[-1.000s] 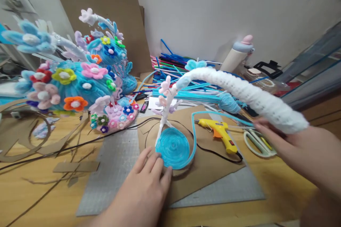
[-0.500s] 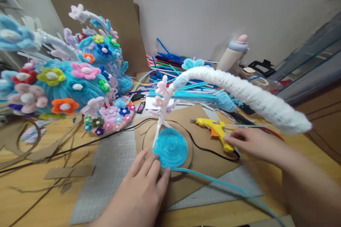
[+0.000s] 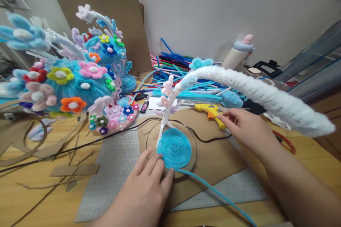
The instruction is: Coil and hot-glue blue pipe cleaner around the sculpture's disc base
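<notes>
A blue spiral disc [image 3: 175,148] of coiled pipe cleaner lies on a cardboard sheet [image 3: 223,158], its loose strand [image 3: 213,188] trailing to the lower right. Along the disc's lower left edge, my left hand [image 3: 150,181] rests with fingers spread, fingertips at the rim and strand. My right hand [image 3: 239,124] is at the handle of a yellow glue gun [image 3: 213,113], thumb and finger near its grip; whether they close on it is unclear. Beside the disc stands a white wrapped stem [image 3: 166,110] with small pink flowers, arching into a thick white piece [image 3: 255,92].
Flower-covered blue ornaments [image 3: 66,85] fill the left. Pipe cleaners [image 3: 181,67] are piled at the back, near a white bottle [image 3: 234,55]. A black cable [image 3: 106,136] crosses the table. Cardboard scraps [image 3: 74,170] lie at the lower left, and an orange-handled tool [image 3: 286,142] at right.
My right hand and the glue gun have moved back and a little left across the cardboard. The strand's far end has shifted left. My left hand stays at the disc; the view has shifted slightly.
</notes>
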{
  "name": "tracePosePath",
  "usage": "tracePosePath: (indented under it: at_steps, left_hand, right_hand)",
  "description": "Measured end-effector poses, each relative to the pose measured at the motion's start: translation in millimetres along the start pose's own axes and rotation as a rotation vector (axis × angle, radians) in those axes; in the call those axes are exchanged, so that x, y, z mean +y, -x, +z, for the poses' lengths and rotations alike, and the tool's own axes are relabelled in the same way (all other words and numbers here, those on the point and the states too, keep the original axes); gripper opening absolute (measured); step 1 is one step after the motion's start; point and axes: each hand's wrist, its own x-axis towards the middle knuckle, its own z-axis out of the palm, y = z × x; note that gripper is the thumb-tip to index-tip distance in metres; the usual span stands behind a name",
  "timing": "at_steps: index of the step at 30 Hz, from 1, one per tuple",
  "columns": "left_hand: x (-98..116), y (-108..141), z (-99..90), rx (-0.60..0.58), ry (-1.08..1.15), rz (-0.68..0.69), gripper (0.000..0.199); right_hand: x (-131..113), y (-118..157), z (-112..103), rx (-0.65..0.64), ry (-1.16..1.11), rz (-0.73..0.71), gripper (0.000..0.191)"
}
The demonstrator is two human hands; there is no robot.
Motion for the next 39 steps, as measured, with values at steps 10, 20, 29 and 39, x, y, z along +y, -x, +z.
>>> tracePosePath:
  at_steps: [10, 20, 29, 39]
  left_hand:
    - [1, -2, 1.4, -0.006, 0.025, -0.007, 0.028]
    - [-3, -3, -0.4, -0.003, 0.050, 0.005, 0.029]
    - [0, -1, -1.6, 0.029, -0.028, 0.061, 0.031]
    - [3, -2, 0.6, 0.023, -0.116, 0.108, 0.041]
  right_hand:
    - [-41, 119, 45, -1.126, -1.450, 0.546, 0.043]
    - [-39, 125, 59, -0.443, -1.849, 0.732, 0.041]
    - [-25, 86, 58, -0.468, -0.855, 0.299, 0.029]
    - [-32, 52, 41, -0.417, -0.411, 0.026, 0.014]
